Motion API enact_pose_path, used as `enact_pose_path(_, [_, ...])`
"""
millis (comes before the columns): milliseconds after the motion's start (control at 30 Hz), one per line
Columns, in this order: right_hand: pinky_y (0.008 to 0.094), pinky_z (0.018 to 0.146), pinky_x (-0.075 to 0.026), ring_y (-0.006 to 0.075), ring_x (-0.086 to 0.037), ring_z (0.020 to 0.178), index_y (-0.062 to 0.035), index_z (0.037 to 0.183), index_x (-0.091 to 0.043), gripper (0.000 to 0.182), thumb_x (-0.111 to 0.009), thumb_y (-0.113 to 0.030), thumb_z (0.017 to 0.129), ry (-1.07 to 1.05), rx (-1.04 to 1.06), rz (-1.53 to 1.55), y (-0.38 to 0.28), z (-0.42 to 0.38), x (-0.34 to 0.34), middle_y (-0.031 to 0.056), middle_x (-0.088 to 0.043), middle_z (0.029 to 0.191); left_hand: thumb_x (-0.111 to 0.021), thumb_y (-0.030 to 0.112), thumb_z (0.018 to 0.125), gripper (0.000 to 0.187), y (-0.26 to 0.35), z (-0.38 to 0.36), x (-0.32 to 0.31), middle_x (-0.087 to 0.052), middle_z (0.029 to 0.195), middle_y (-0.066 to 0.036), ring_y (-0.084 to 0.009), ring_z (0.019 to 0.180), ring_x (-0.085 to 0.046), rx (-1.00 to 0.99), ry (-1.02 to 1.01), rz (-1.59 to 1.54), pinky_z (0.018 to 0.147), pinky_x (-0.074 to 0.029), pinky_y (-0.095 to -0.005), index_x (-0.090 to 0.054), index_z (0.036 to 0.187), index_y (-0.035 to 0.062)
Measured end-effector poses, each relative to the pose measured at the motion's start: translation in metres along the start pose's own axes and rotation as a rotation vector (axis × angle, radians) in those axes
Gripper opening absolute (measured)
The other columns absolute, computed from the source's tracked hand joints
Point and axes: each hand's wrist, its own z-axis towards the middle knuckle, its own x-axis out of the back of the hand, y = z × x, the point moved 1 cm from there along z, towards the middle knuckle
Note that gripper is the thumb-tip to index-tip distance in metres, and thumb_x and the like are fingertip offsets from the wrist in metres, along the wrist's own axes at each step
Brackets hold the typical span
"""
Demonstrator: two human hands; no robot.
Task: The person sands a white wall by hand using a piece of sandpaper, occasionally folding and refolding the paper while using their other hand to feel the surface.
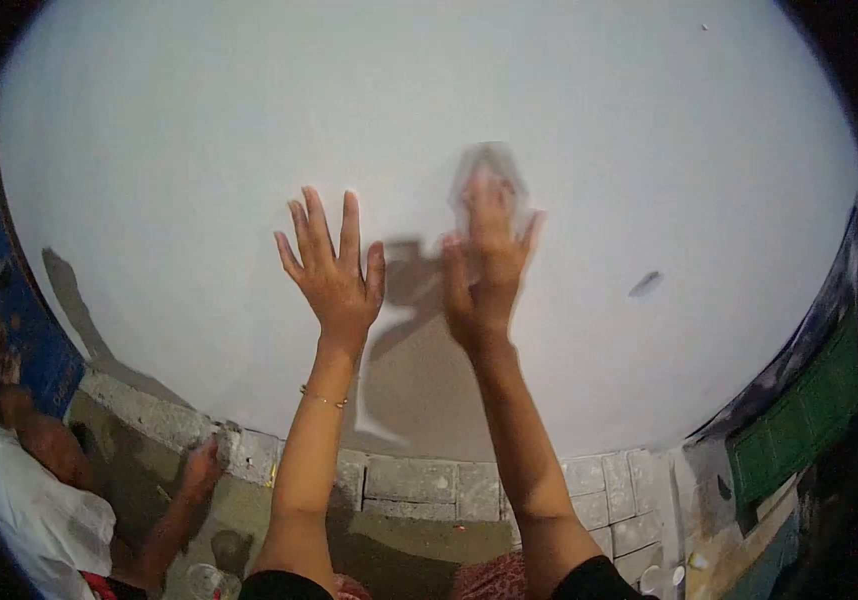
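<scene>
A broad white wall panel [589,90] fills most of the view in front of me. My left hand [331,275] lies flat against it, fingers spread, with nothing in it. A thin bracelet [323,397] circles that wrist. To the right and slightly higher, my right hand [489,260] is smeared by motion. Its fingers press a grey sheet [490,152] against the white surface. The sheet's edges show around the fingertips, but blur hides its exact kind.
A person in a white shirt [34,500] sits or crouches at the left, one hand [207,462] low by the bricks. Pale bricks [409,480] run along the wall's foot. A green panel [799,425] stands right. A clear plastic cup [207,580] is at lower left.
</scene>
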Motion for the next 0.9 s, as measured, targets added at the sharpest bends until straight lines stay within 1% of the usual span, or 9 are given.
enact_pose_path(100, [0.0557,0.111,-0.002,0.0303,-0.028,0.138,-0.0103,0.139,-0.040,0.055,-0.055,-0.020,0.087,-0.106,0.073,-0.082,-0.004,-0.010,-0.006,0.0110,-0.039,0.144,-0.033,0.045,0.096,0.056,-0.001,-0.001,0.001,-0.013,0.154,-0.016,-0.0337,0.142,-0.008,0.014,-0.014,0.002,0.110,0.000,-0.0555,-0.031,0.145,0.0161])
enact_pose_path(267, [0.0537,0.111,0.003,0.0306,-0.022,0.140,-0.0031,0.141,-0.034,0.053,-0.045,-0.015,0.090,0.492,-0.265,-0.034,0.040,0.008,0.034,0.0150,-0.037,0.145,-0.029,0.048,0.097,0.059,-0.009,-0.001,0.003,-0.009,0.154,-0.015,-0.0338,0.142,-0.004,-0.020,-0.050,0.020,0.110,0.002,-0.0564,-0.026,0.146,0.0173])
enact_pose_path(333, [0.0530,0.112,0.004,0.0299,-0.018,0.141,-0.0042,0.142,-0.032,0.054,-0.044,-0.017,0.091,0.537,-0.326,0.020,0.032,0.005,0.022,0.0125,-0.035,0.147,-0.029,0.049,0.096,0.060,-0.010,0.000,0.003,-0.007,0.155,-0.015,-0.0331,0.142,-0.003,-0.036,-0.072,0.035,0.110,0.003,-0.0568,-0.024,0.147,0.0177])
enact_pose_path(400, [0.0525,0.113,0.002,0.0317,-0.020,0.140,-0.0074,0.141,-0.036,0.055,-0.050,-0.018,0.089,0.398,-0.321,-0.039,0.011,-0.004,-0.002,0.0101,-0.035,0.147,-0.028,0.047,0.097,0.059,-0.007,0.003,0.003,-0.008,0.155,-0.015,-0.0331,0.142,-0.004,-0.032,-0.068,0.034,0.110,0.003,-0.0568,-0.025,0.147,0.0177])
enact_pose_path(567, [0.0570,0.112,-0.005,0.0287,-0.037,0.133,-0.0116,0.126,-0.055,0.046,-0.061,-0.018,0.082,-0.085,0.149,0.053,-0.010,-0.029,-0.037,0.0072,-0.049,0.137,-0.031,0.044,0.097,0.054,-0.007,0.007,0.002,-0.014,0.153,-0.016,-0.0334,0.142,-0.009,0.008,-0.037,0.008,0.109,0.001,-0.0579,-0.027,0.146,0.0238])
enact_pose_path(633, [0.0568,0.111,-0.001,0.0277,-0.040,0.132,-0.0085,0.126,-0.056,0.042,-0.056,-0.015,0.084,0.171,0.126,-0.104,0.020,-0.019,-0.016,0.0084,-0.051,0.135,-0.023,0.042,0.099,0.053,-0.007,0.008,0.004,-0.008,0.155,-0.015,-0.0342,0.142,-0.005,0.021,-0.074,-0.002,0.109,0.004,-0.0571,-0.026,0.147,0.0209])
enact_pose_path(733, [0.0565,0.110,0.003,0.0309,-0.022,0.140,-0.0073,0.136,-0.046,0.047,-0.046,-0.010,0.088,0.471,-0.272,-0.236,0.037,0.004,0.029,0.0114,-0.037,0.146,-0.021,0.042,0.099,0.053,-0.010,0.007,0.002,-0.008,0.155,-0.015,-0.0338,0.142,-0.004,-0.016,-0.052,0.004,0.109,0.004,-0.0570,-0.026,0.147,0.0204])
enact_pose_path(833, [0.0564,0.110,0.004,0.0298,-0.015,0.142,-0.0080,0.137,-0.044,0.048,-0.044,-0.011,0.089,0.474,-0.362,-0.063,0.024,0.006,0.027,0.0105,-0.032,0.149,-0.020,0.042,0.099,0.054,-0.005,0.008,0.002,-0.009,0.155,-0.015,-0.0341,0.142,-0.004,-0.008,-0.036,0.016,0.109,0.004,-0.0570,-0.026,0.147,0.0182])
enact_pose_path(900, [0.0570,0.110,0.004,0.0303,-0.024,0.139,-0.0102,0.135,-0.047,0.048,-0.051,-0.016,0.087,0.279,-0.151,-0.013,0.003,-0.007,-0.007,0.0073,-0.040,0.145,-0.022,0.041,0.099,0.053,-0.001,0.011,0.004,-0.010,0.154,-0.016,-0.0340,0.142,-0.005,-0.004,-0.013,-0.004,0.109,0.003,-0.0575,-0.026,0.147,0.0195])
